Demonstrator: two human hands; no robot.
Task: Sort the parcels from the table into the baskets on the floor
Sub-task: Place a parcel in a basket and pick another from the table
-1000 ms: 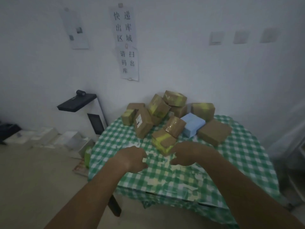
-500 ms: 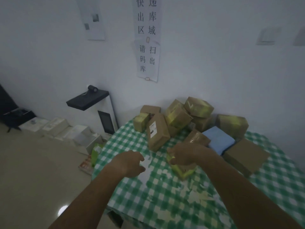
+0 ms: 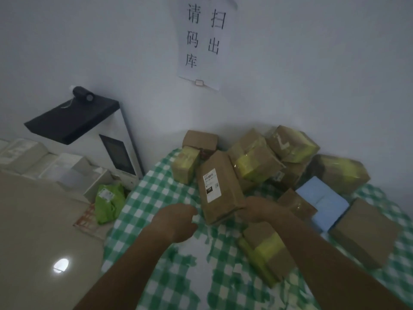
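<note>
White wall with a paper sign [image 3: 202,39] at top centre, green checked table [image 3: 156,193] filling the lower right. Parcels piled at centre right: a tall brown box with a label [image 3: 218,186], a blue box [image 3: 321,203], a yellow-taped box [image 3: 266,253] under my right forearm. My right hand [image 3: 260,210] touches the labelled box's lower right corner; grip unclear. My left hand [image 3: 175,222] hovers just left, fingers loosely curled, empty. Green bag [image 3: 108,202] on the floor, centre left.

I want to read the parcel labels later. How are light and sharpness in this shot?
Head view: dim and bluish, soft all over; the label on the upright parcel is unreadable; a glare spot on the floor; wide-angle bending tilts the wall sign.
</note>
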